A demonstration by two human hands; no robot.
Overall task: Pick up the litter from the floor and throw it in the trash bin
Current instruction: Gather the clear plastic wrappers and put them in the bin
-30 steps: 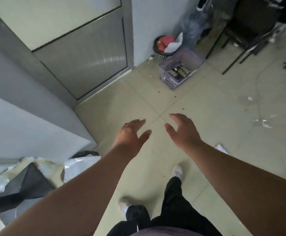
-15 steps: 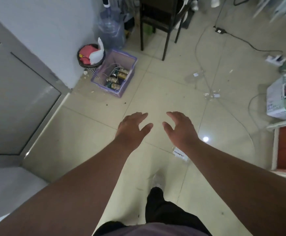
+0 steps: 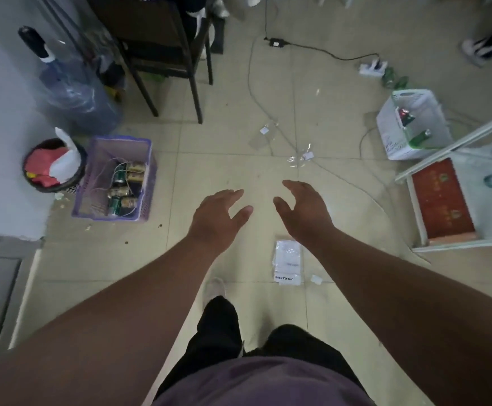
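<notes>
Both the left hand (image 3: 219, 216) and the right hand (image 3: 304, 213) are held spread wide, nothing gripped. The white wrapper (image 3: 287, 263) below the right hand should probably be pinched flat at one edge, then carried to the bin (image 3: 52, 165).

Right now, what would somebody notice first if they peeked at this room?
Two bare arms reach forward, the left hand and right hand open and empty over the tile floor. A white plastic packet lies just below the right hand. Far left, by the wall, a black trash bin brims with red and white rubbish.
</notes>
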